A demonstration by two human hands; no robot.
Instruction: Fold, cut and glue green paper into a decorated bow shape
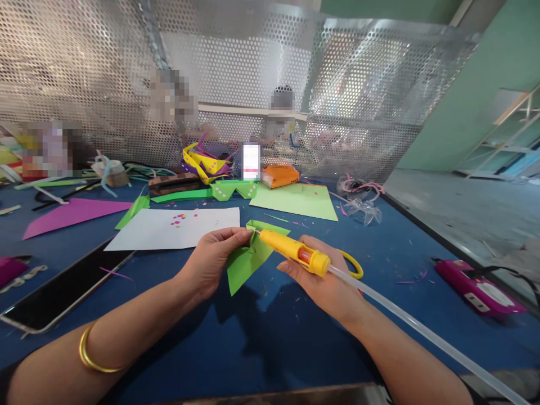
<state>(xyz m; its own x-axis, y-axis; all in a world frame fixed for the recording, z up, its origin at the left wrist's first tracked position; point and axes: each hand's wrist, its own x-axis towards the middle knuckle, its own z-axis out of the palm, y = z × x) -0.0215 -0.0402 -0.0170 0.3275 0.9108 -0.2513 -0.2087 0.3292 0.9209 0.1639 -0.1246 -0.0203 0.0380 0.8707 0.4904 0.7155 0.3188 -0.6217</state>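
My left hand pinches a folded piece of green paper above the blue table. In my right hand is a yellow hot glue gun, its nozzle pointing left and meeting the paper close to my left fingertips. A long translucent glue stick runs out of the gun's back end toward the lower right. Whether glue is coming out at the tip is too small to tell. My right fingers wrap the gun's handle, which is mostly hidden.
Behind my hands lie a white sheet with small pink bits, green paper glasses, a pale green sheet and an orange packet. A dark phone lies left, a magenta device right. Perforated sheeting stands behind.
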